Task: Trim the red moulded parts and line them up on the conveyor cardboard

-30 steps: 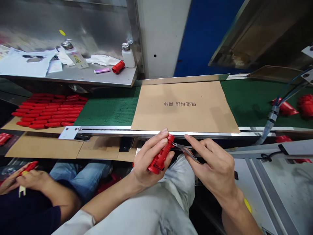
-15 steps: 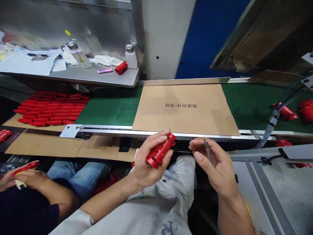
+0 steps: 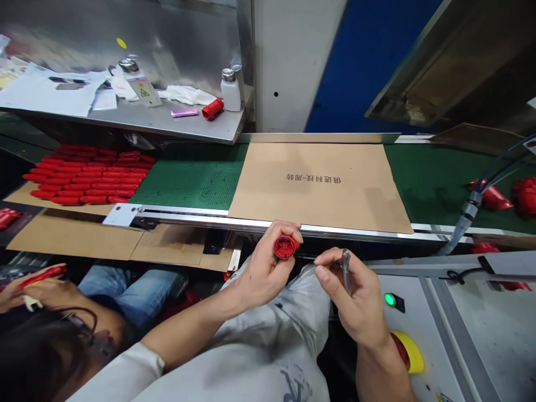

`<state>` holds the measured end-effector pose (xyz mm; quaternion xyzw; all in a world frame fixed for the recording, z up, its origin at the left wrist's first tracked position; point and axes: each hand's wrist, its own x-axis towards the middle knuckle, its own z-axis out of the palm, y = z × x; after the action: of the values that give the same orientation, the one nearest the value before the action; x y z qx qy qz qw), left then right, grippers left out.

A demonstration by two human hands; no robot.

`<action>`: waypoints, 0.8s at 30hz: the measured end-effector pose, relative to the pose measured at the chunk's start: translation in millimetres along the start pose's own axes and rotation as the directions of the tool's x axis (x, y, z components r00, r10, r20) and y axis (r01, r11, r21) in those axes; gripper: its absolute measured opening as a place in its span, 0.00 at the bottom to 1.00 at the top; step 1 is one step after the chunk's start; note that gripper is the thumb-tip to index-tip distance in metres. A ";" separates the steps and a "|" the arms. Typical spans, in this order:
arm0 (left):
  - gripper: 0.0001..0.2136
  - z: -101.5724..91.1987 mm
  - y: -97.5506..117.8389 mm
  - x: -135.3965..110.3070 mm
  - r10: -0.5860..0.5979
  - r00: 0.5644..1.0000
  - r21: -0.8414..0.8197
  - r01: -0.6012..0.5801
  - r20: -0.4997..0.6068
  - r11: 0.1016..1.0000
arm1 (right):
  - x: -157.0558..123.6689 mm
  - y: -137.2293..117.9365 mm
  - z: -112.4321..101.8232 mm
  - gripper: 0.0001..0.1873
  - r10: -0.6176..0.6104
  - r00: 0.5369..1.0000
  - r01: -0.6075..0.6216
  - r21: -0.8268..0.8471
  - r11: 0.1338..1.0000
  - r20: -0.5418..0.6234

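Note:
My left hand [image 3: 268, 271] is wrapped around a red plastic cylindrical housing [image 3: 285, 247]. The housing's round end faces up at me, showing moulded details inside a recessed rim. To its right, my right hand [image 3: 355, 296] has a slim, shiny metal tool [image 3: 345, 269] tucked between bent fingers, its rounded end up. Thumb and forefinger of that hand come close together; whether anything is pinched at their tips is too small to tell. The two hands are apart, over my lap, just in front of the conveyor's metal edge.
A cardboard sheet [image 3: 322, 190] lies on the green conveyor belt [image 3: 192, 176]. Rows of red housings [image 3: 87, 176] are at the left. A co-worker's hand [image 3: 50, 290] holds a red part nearby. A hose [image 3: 464, 218] and a machine panel with an emergency-stop button [image 3: 407, 352] stand right.
My left hand has turned the red housing from lying lengthwise to end-on towards me. My right hand has shifted slightly left with the tool. The co-worker's head has come into view.

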<state>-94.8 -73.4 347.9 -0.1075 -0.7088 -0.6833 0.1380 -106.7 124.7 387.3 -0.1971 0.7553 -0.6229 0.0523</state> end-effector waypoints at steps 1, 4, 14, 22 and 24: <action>0.18 1.1 0.7 -0.3 -0.004 1.000 0.013 0.004 0.021 1.000 | 0.0 -0.2 2.1 0.03 -0.007 1.000 0.007 0.019 1.000 -0.006; 0.16 3.9 5.0 -0.2 -0.008 0.998 0.080 0.003 0.064 0.997 | 1.5 -0.4 5.7 0.07 0.013 1.000 -0.011 0.074 0.997 -0.019; 0.09 17.6 10.4 3.4 0.037 0.989 0.305 -0.081 0.145 0.949 | 9.9 -10.3 -1.2 0.09 0.060 0.998 -0.059 0.016 0.998 -0.023; 0.08 28.6 8.1 7.8 0.055 0.981 0.441 -0.133 0.186 0.887 | 9.4 0.8 -4.2 0.05 0.076 0.996 -0.079 -0.088 0.993 -0.040; 0.07 29.9 6.4 6.5 0.026 0.981 0.473 -0.115 0.190 0.873 | 6.2 11.0 -6.0 0.05 0.046 0.996 -0.056 -0.142 0.988 -0.075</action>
<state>-100.2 -43.5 355.3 -0.1562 -0.8617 -0.4673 0.1215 -116.9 129.5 379.1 -0.1587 0.8046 -0.5716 0.0268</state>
